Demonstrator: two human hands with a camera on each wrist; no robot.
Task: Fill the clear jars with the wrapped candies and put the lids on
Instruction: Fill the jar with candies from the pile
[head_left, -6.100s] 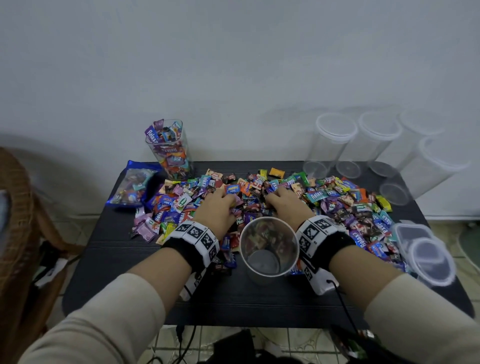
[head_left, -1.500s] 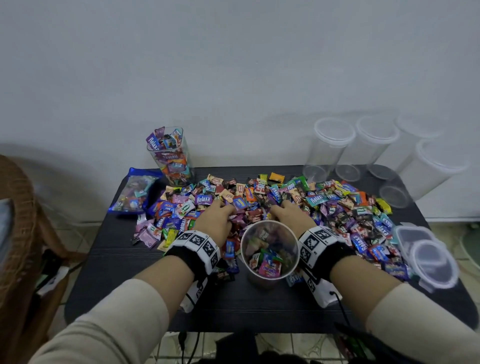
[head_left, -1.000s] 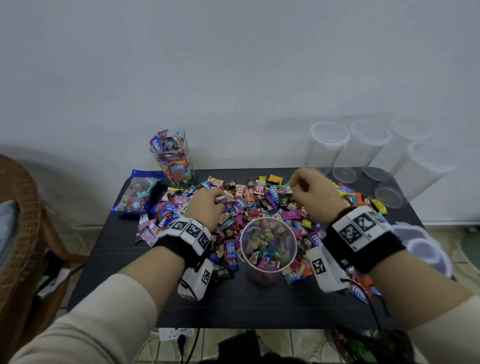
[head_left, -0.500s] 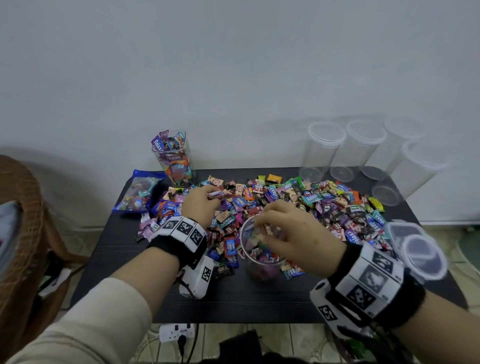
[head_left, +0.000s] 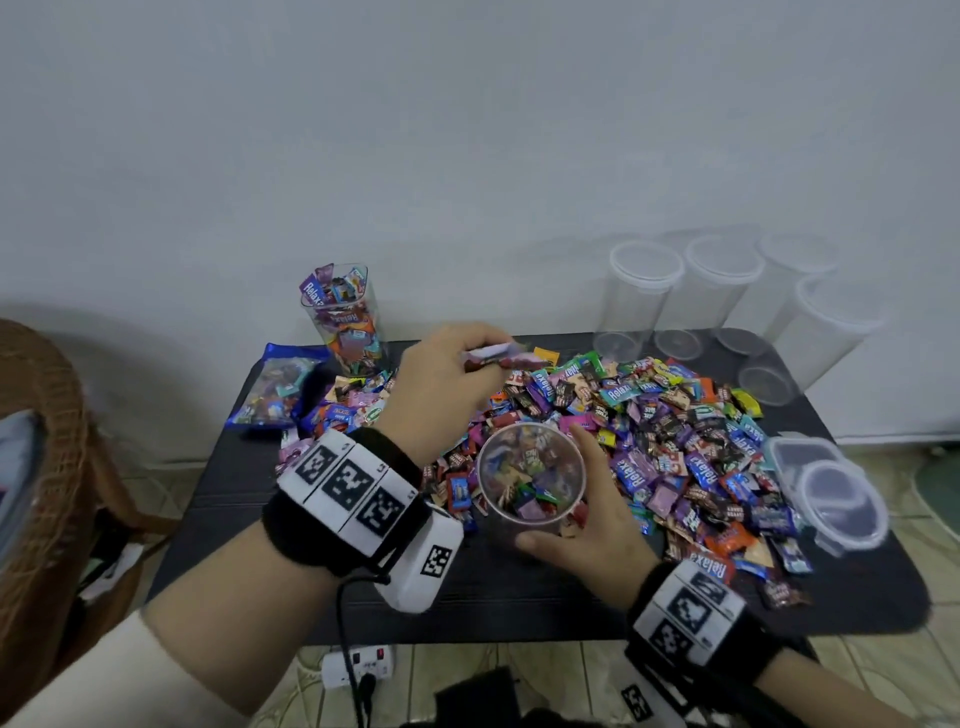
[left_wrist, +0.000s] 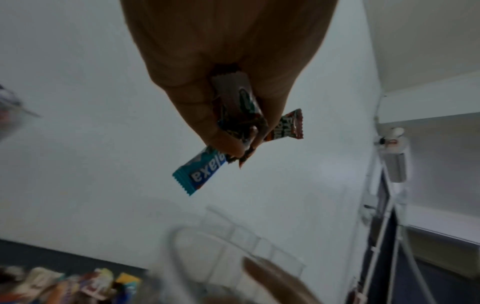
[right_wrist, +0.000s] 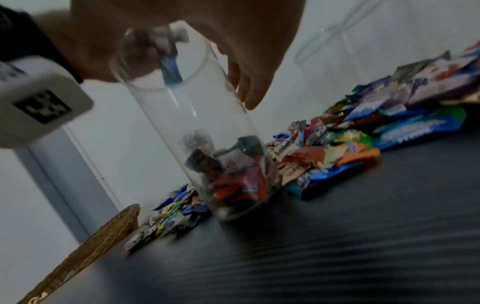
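A clear jar (head_left: 530, 473) stands open on the black table (head_left: 519, 597), its bottom part filled with wrapped candies. My right hand (head_left: 582, 509) grips it from the near right, thumb in front and fingers along its side. My left hand (head_left: 483, 358) is raised behind and left of the jar and pinches several candies (head_left: 493, 359). In the left wrist view these candies (left_wrist: 197, 174) include a teal Relaxa wrapper and a brown one, hanging above the jar's rim (left_wrist: 233, 257). In the right wrist view the jar (right_wrist: 207, 133) shows candies at its base. A candy pile (head_left: 649, 441) spreads behind it.
A full unlidded jar (head_left: 345, 322) and a blue candy bag (head_left: 275, 387) sit at the back left. Several empty lidded jars (head_left: 644, 296) stand at the back right. Loose lids (head_left: 831, 493) lie at the right edge. A wicker chair (head_left: 41, 467) is on the left.
My left hand has lifted off the pile with candies pinched in it. My right hand has come down from over the jar's mouth and now holds its side.
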